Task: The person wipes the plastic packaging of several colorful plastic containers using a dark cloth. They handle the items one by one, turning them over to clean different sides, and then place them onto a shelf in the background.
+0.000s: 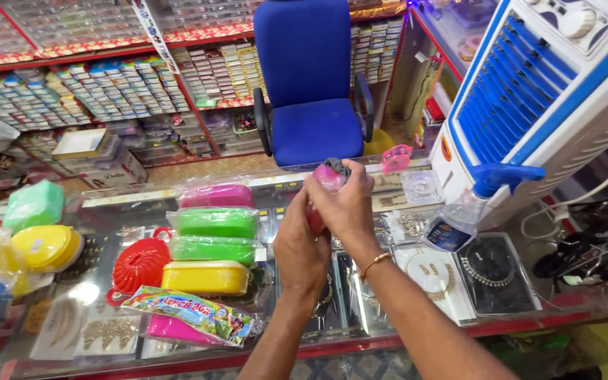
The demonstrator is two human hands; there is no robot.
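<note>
Far left on the glass counter (360,331), a yellow lidded box (47,246) is seen, then a red round basket (141,264) and a row of wrapped lunch boxes (214,232) in pink, green and yellow. At centre, a pink box (326,184) is held above the counter: the left hand (301,253) is clenched around its lower part, the right hand (346,204) is pressed over its top with a dark cloth (337,166). Further right, a spray bottle (469,207) is stood by the air cooler (550,91)
</note>
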